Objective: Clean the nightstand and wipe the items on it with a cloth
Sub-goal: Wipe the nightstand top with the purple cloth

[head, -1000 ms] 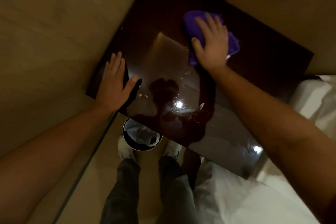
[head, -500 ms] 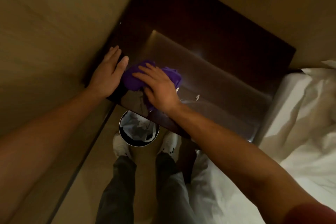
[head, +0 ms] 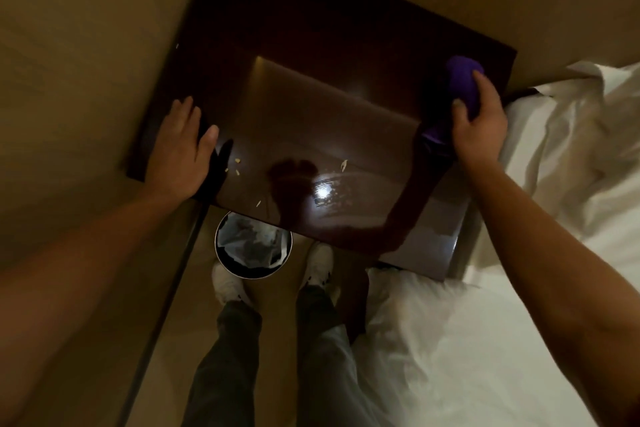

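You see a nightstand [head: 311, 97] top of dark wood, polished to a high gloss: it mirrors a lamp glare and the arm above it. The cloth [head: 462, 80] is purple fabric, soft and matt. The bin [head: 221, 253] has a shiny metal rim and a crinkled plastic liner. The bedding [head: 571, 135] is white cloth, matt and creased. The crumbs [head: 237, 166] look pale and dry.

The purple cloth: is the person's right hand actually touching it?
Touching. The head view shows the right hand with fingers and thumb curled round the bunched purple cloth, at the right edge of the dark glossy wooden nightstand.
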